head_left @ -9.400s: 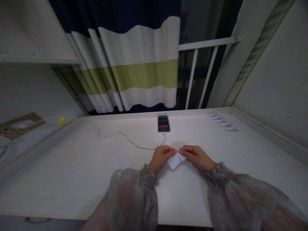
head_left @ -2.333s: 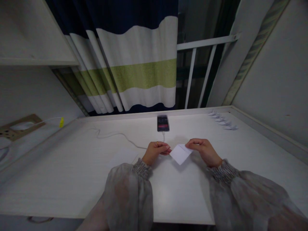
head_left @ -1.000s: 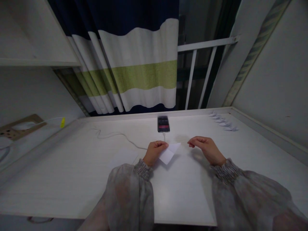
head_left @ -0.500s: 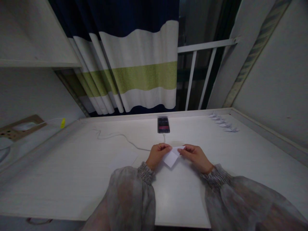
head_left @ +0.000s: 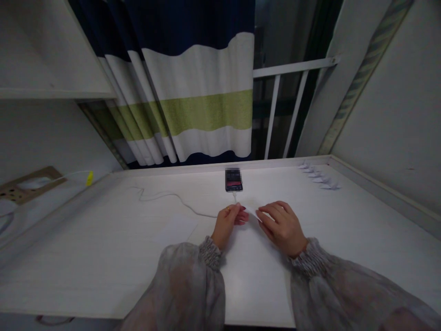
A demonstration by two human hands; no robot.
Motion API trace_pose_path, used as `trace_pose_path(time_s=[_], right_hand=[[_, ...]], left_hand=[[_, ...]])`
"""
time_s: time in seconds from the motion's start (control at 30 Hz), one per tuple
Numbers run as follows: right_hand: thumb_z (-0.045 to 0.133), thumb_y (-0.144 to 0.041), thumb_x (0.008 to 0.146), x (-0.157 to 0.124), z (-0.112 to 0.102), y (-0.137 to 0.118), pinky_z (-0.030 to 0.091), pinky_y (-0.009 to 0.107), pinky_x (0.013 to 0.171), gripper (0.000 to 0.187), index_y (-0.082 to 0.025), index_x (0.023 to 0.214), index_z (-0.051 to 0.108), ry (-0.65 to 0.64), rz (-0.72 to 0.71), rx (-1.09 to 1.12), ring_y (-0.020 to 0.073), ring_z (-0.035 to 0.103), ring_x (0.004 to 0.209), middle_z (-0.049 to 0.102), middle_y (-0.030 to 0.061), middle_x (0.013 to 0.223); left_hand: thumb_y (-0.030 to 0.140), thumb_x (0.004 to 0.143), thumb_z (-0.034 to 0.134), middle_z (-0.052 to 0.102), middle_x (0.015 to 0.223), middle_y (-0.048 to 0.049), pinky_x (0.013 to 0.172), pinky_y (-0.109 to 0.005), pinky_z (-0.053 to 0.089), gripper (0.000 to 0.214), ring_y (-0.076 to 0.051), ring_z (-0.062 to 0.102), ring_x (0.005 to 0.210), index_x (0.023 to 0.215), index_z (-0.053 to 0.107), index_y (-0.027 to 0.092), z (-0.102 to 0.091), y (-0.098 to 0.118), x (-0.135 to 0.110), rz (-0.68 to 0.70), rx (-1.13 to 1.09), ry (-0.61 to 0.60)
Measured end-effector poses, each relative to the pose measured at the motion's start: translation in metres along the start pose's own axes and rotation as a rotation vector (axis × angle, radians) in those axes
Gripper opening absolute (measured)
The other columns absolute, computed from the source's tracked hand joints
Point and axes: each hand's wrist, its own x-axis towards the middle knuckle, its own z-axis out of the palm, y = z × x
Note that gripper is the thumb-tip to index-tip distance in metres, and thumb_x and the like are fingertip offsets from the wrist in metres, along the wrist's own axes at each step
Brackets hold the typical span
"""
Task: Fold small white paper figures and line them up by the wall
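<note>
A small folded piece of white paper (head_left: pixel 253 213) is held above the desk between my two hands, turned almost edge-on. My left hand (head_left: pixel 225 226) has its thumb and fingertips at the paper's left end, the other fingers curled below. At the paper's right edge, the fingertips of my right hand (head_left: pixel 283 228) pinch it, the back of that hand facing up. Part of the paper is hidden by the fingers. A flat white sheet (head_left: pixel 179 228) lies on the desk left of my left hand.
Behind my hands, a phone (head_left: pixel 234 180) lies on the white desk (head_left: pixel 103 257), its white cable (head_left: pixel 188 206) trailing left. Several folded paper figures (head_left: pixel 319 176) stand in a row at the back right. A power strip (head_left: pixel 32 185) sits at far left.
The folded paper has turned from facing me flat to nearly edge-on. My right hand has rolled over it, back upward, and the left hand's fingers have shifted and loosened.
</note>
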Motion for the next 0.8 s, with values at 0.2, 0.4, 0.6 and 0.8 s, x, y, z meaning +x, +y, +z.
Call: trace_pose_path(time_s=[0.2,0.4,0.6,0.8], right_hand=[[0.042,-0.01,0.08,0.003,0.001,-0.011,0.039,0.04,0.079,0.019,-0.01,0.084,0.06,-0.049,-0.205,-0.143,0.021,0.051,0.084,0.063,0.0123,0.085],[0.045,-0.008,0.074,0.0,0.005,-0.019,0.041,0.041,0.078,0.024,-0.013,0.094,0.058,-0.081,-0.117,0.133,0.0228,0.048,0.091,0.057,0.0124,0.094],[0.046,-0.019,0.077,-0.002,0.011,-0.001,0.04,0.04,0.082,0.024,-0.019,0.1,0.053,0.057,0.511,0.558,0.0203,0.049,0.094,0.053,0.0092,0.098],[0.056,-0.043,0.068,0.001,0.02,0.011,0.045,0.029,0.063,0.036,-0.015,0.091,0.053,-0.182,1.188,1.216,0.0154,0.057,0.067,0.062,0.004,0.076]], left_hand=[[0.035,0.057,0.067,0.059,0.064,-0.0017,0.057,-0.022,0.045,0.03,-0.01,0.055,0.057,0.073,0.058,0.011,0.007,0.003,-0.006,-0.085,-0.169,-0.058],[0.028,0.058,0.066,0.056,0.057,0.0013,0.054,-0.02,0.041,0.022,-0.006,0.05,0.051,0.07,0.059,0.011,0.0,0.002,-0.005,-0.082,-0.166,-0.058],[0.027,0.054,0.066,0.055,0.055,0.0007,0.05,-0.021,0.037,0.021,-0.007,0.049,0.048,0.065,0.057,0.01,-0.001,0.003,-0.006,-0.159,-0.046,-0.128],[0.028,0.055,0.064,0.052,0.05,0.0021,0.046,-0.019,0.033,0.02,-0.005,0.045,0.044,0.059,0.056,0.01,0.002,-0.002,-0.006,-0.172,0.045,-0.241]])
